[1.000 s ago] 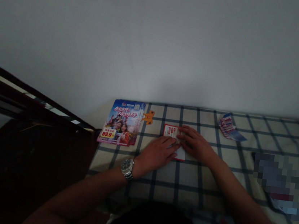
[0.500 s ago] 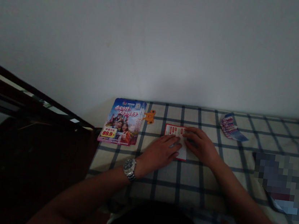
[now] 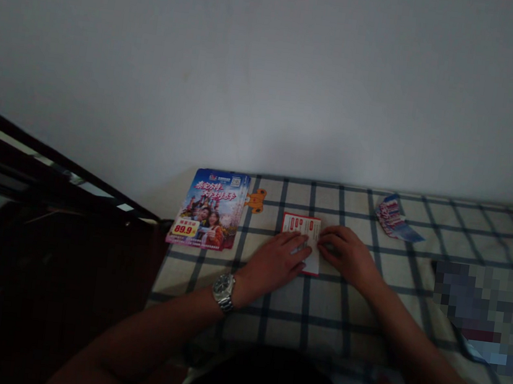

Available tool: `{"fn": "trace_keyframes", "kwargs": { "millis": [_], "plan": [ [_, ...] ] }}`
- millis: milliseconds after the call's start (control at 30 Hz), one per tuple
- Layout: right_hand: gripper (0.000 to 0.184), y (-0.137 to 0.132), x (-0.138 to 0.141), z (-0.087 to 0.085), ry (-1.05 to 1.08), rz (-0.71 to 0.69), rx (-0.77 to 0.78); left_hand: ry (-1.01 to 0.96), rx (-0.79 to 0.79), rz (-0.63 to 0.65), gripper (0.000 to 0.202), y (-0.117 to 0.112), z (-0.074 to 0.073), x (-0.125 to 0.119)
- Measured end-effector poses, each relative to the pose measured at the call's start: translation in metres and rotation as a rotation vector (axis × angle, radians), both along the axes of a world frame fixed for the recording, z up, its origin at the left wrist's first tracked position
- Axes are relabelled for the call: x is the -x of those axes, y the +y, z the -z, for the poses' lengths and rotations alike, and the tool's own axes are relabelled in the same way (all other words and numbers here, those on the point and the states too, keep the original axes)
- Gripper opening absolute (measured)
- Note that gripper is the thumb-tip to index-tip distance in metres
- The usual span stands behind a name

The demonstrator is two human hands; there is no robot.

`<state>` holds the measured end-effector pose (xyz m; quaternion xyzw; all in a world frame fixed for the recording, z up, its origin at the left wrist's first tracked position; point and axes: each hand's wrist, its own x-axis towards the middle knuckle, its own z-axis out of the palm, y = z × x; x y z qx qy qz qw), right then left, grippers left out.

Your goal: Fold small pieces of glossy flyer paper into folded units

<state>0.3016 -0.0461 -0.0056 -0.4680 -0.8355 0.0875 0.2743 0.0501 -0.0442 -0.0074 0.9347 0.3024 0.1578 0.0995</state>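
Note:
A small white leaflet with red print (image 3: 304, 228) lies flat on the checked tablecloth (image 3: 339, 314). My left hand (image 3: 275, 264), with a metal watch at the wrist, rests flat on the leaflet's lower left part, fingers stretched out. My right hand (image 3: 346, 256) sits at the leaflet's right edge with its fingers curled inward and their tips touching the paper. Nothing is lifted off the cloth.
A stack of colourful flyers marked 89.9 (image 3: 210, 209) lies at the table's left end, an orange paper cut-out (image 3: 255, 200) beside it. A small folded bundle of flyers (image 3: 393, 218) lies at the back right. Dark wooden furniture (image 3: 45, 241) stands left of the table, a white wall behind.
My right hand has slid off the top of the leaflet to its right edge, uncovering more of the red print. My left hand has stayed almost still.

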Motion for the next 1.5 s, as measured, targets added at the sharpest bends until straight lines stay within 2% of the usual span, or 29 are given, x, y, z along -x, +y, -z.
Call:
{"fn": "trace_keyframes", "kwargs": {
  "millis": [333,500,700,900,1100,1300,1500],
  "plan": [
    [0.008,-0.001,0.001,0.002,-0.04,0.026,0.006,0.02,0.009,0.008,0.039,0.0,-0.002,0.0],
    [0.013,0.018,0.001,0.005,-0.029,0.077,0.03,0.019,0.021,0.004,0.039,0.0,-0.002,0.001],
    [0.017,0.043,0.004,-0.001,-0.093,0.178,0.009,0.006,0.016,0.006,0.037,0.0,-0.002,0.001],
    [0.018,0.053,0.004,0.0,-0.105,0.226,0.004,-0.013,0.017,0.005,0.039,0.001,0.0,0.001],
    [0.016,0.037,-0.004,-0.001,0.02,0.225,0.029,-0.032,0.032,0.0,0.039,0.001,0.0,0.001],
    [0.011,0.01,-0.003,-0.008,0.014,0.119,0.084,-0.045,0.034,0.004,0.039,0.001,0.001,0.001],
    [0.011,0.007,0.0,0.001,-0.053,0.104,0.087,-0.043,0.027,-0.003,0.04,0.001,0.004,0.0]
  ]
}}
